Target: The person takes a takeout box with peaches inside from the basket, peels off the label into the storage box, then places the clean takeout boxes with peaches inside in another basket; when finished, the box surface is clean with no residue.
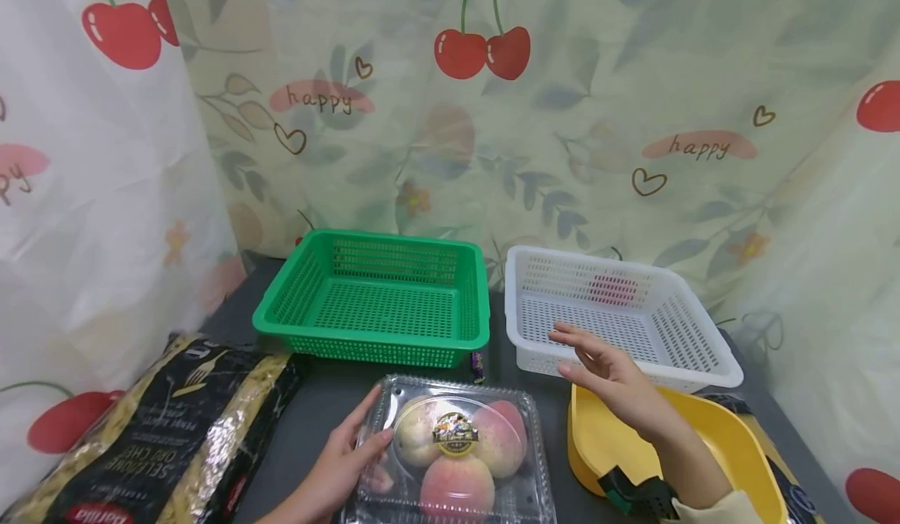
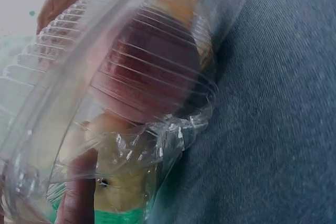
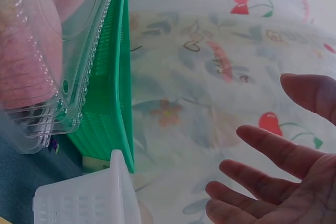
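Observation:
A clear plastic clamshell box [image 1: 450,500] of peaches [image 1: 457,485] is at the front middle in the head view, a round label on its lid. My left hand [image 1: 341,458] grips its left side, thumb over the lid's edge. The left wrist view shows the ribbed box wall close up, with a peach [image 2: 152,72] behind it and a finger [image 2: 80,190] against the plastic. My right hand [image 1: 622,391] is raised over the yellow bin [image 1: 598,438], near the white basket's front rim. Its fingers are spread and hold nothing, as the right wrist view also shows.
Behind the box stands a green basket [image 1: 380,344]; the white basket [image 1: 534,360] is to its right. A pasta bag [image 1: 155,430] lies at left. A small purple packet [image 1: 477,366] sits between the baskets, and another dark bag [image 1: 791,469] lies beyond the yellow bin. Printed curtains enclose the table.

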`<state>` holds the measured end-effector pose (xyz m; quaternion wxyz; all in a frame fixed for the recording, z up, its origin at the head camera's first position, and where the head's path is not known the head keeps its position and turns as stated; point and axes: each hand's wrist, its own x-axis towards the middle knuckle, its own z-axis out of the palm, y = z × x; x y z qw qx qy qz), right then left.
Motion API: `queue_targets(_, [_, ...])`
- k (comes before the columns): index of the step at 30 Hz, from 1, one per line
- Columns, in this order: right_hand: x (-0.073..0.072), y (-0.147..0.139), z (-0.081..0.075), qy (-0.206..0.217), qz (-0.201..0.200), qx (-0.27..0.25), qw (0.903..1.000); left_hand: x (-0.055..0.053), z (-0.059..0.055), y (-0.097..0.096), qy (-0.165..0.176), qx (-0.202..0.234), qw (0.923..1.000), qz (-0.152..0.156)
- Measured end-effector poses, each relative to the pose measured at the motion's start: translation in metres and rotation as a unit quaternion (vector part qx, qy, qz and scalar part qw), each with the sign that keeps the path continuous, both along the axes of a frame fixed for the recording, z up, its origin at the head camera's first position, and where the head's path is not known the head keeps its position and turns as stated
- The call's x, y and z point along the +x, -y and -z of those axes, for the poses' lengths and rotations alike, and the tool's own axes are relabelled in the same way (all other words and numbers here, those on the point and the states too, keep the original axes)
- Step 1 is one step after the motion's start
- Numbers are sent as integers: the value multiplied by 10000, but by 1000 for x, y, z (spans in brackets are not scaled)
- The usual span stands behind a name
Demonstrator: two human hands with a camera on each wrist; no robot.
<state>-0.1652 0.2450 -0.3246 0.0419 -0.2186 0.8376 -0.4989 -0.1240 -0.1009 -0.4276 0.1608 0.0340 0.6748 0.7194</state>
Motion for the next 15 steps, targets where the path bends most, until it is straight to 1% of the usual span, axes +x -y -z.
queue_targets(3, [-1,2,1,-1,-71,-61,10000,-1,4,1,25,-127,9999,10])
queue_targets(5, [-1,4,1,38,-141,-105,9998,-2,6,3,28,-362,9993,27])
queue_targets(7, [-2,5,2,43,-192,-101,9998,-2,6,4,-81,-841,9964,33])
queue_targets(8, [-2,6,2,38,-210,-89,9997,-2,6,5,-173,-1113,9936,63])
queue_targets(9, [-3,7,2,45,-205,-76,9997,-2,4,6,-286,-1482,9885,93])
queue_targets(10, [-4,7,2,32,-220,-50,9997,-2,2,7,-455,-1933,9801,81])
queue_targets(11, [-4,8,2,16,-235,-20,9997,-2,0,8,-688,-2420,9678,48])
queue_targets(13, [-6,11,2,10,-284,28,9996,-2,-4,8,-1104,-3194,9411,-50])
queue_targets(15, [-8,14,2,-10,-393,85,9992,-3,-9,8,-1499,-3764,9142,-146])
